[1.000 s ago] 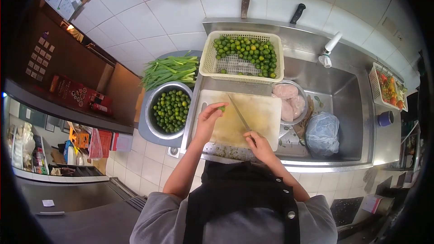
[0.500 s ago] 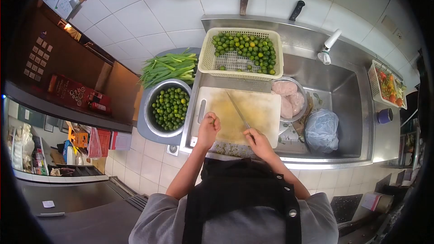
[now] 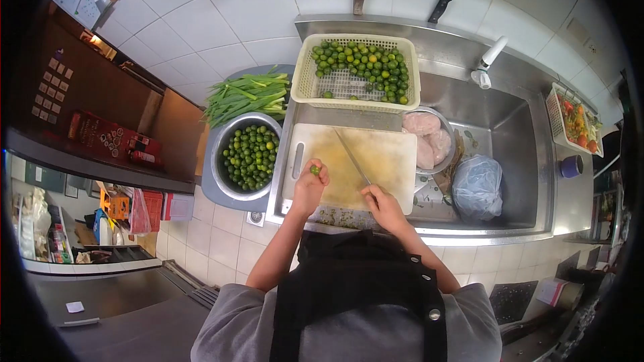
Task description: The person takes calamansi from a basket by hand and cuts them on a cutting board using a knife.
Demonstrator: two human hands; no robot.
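Note:
My left hand (image 3: 309, 188), held over the left part of the cutting board (image 3: 394, 154), pinches a small green calamansi (image 3: 314, 169) at its fingertips. In my right hand (image 3: 385, 206) is the handle of a knife (image 3: 350, 153), its long narrow blade slanting up and left across the stained yellowish board. Beyond the board stands a cream plastic basket (image 3: 362, 104) with many green calamansi in it. To the left, a metal bowl (image 3: 215, 161) is filled with more calamansi.
Spring onions (image 3: 248, 98) lie behind the bowl. Right of the board, a bowl of raw chicken (image 3: 439, 142) and a tied plastic bag (image 3: 477, 188) sit in the sink (image 3: 516, 141), beneath a faucet (image 3: 490, 60). Two knife handles stick up at the back ledge.
My left hand has risen slightly and turned, so the calamansi in its fingers now shows. The right hand and knife are nearly unmoved; the view has shifted slightly.

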